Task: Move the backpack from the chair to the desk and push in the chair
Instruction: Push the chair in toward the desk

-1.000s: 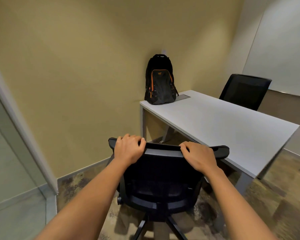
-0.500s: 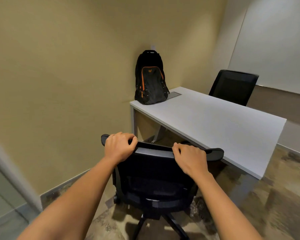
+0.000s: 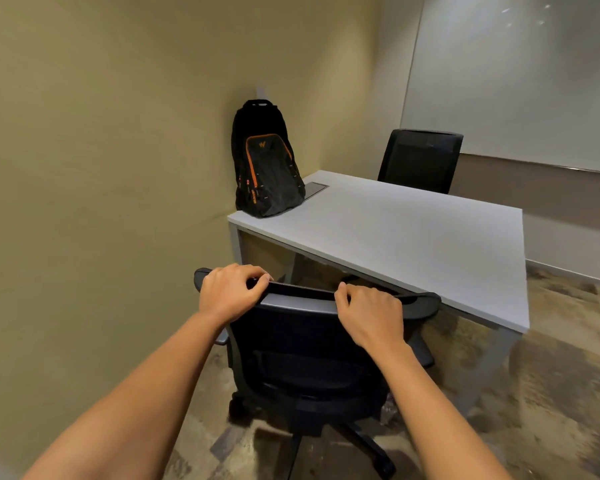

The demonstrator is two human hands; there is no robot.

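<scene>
left hand (image 3: 230, 293), right hand (image 3: 368, 314): both gripping chair (image 3: 302, 358) top edge | backpack (image 3: 265, 161) upright at surface (image 3: 413, 237) corner, 11 o'clock | chair touching near surface edge

The person's two forearms are bare right up to the bottom edge of the frame, with no sleeve reaching into view. The left hand (image 3: 228, 295) and right hand (image 3: 370, 315) are also bare and ungloved, the wrists uncovered.

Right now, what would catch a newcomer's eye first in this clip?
Two bare hands, left and right, grip the top edge of a black mesh office chair in the foreground. Beyond it, a black backpack with orange trim stands upright on the far left corner of the pale grey desk.
</scene>
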